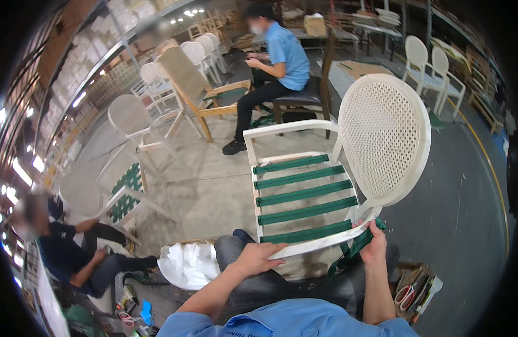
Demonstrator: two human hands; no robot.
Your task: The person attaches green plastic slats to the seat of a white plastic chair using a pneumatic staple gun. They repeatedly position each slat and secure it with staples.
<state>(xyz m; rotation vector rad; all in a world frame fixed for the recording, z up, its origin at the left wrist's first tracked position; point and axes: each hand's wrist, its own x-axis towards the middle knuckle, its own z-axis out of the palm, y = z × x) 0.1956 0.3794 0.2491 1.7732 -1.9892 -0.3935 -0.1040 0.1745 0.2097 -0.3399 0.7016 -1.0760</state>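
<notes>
A white armchair frame (248, 147) with an oval cane back (382, 135) stands before me, turned so its back is at the right. Several green webbing straps (304, 195) run side by side across its seat opening. My left hand (260, 259) is closed around the front end of the near armrest (318, 245). At that armrest's rear end, by the foot of the cane back, my right hand (375, 245) grips a loose green strap (351, 253), whose tail hangs down below the arm. Part of the strap is hidden behind my fingers.
White plastic bag (187, 265) beside my left knee; scissors (405, 296) among tools at my right. More tools (130, 314) lie lower left. One co-worker (287, 56) sits ahead, another (68, 247) at left by a webbed chair (127, 194). White chairs (433, 70) stand far right.
</notes>
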